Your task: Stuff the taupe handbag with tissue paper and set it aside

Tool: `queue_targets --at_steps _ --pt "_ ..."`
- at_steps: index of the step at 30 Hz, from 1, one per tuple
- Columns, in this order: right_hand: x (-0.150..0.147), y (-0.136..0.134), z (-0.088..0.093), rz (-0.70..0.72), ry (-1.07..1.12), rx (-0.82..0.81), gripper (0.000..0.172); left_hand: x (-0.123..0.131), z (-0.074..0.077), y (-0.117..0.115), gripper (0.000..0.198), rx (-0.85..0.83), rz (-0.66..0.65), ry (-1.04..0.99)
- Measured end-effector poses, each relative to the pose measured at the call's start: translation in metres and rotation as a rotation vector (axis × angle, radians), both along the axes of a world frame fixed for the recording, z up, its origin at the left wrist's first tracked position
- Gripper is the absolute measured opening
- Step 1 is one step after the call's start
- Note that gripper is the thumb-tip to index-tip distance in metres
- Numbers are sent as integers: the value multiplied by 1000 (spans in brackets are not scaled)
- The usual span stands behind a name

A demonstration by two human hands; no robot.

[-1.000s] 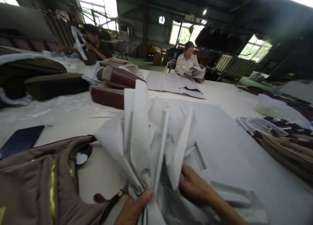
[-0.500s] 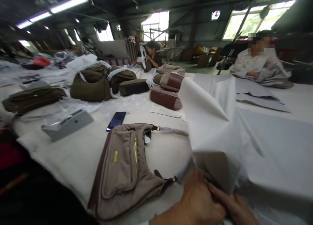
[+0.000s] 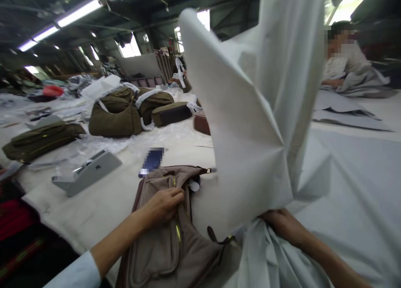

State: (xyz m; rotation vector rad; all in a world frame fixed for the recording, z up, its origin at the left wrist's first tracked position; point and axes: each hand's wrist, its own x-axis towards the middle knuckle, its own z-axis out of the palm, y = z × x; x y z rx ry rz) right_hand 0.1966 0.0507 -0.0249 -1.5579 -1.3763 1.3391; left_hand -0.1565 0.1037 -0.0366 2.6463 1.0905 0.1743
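A taupe shoulder bag (image 3: 163,246) with gold zips lies on the white table in front of me. My left hand (image 3: 163,203) rests on its upper part, fingers curled over the fabric beside the zip. My right hand (image 3: 282,225) grips the gathered base of a large sheet of white tissue paper (image 3: 247,112), which stands up high and hides much of the view behind it. More white paper lies flat under my right arm.
A blue phone (image 3: 152,159) lies just beyond the bag. A grey tape dispenser (image 3: 87,173) sits to the left. Olive green bags (image 3: 119,114) and a maroon bag (image 3: 202,121) lie farther back. A person (image 3: 341,58) sits at the far right handling paper.
My left hand has let go of the paper and moved left onto the taupe bag. My right hand has raised the bunched paper much higher.
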Motion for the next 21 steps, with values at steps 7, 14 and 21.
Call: queue_targets --at_steps 7,14,21 --pt "-79 16 9 305 754 -316 62 -12 -4 -30 26 106 60 -511" --pt "-142 23 -27 328 890 -404 52 8 -4 -44 25 321 102 -748" --pt "-126 12 -6 357 836 -602 57 11 12 -64 22 426 148 -876"
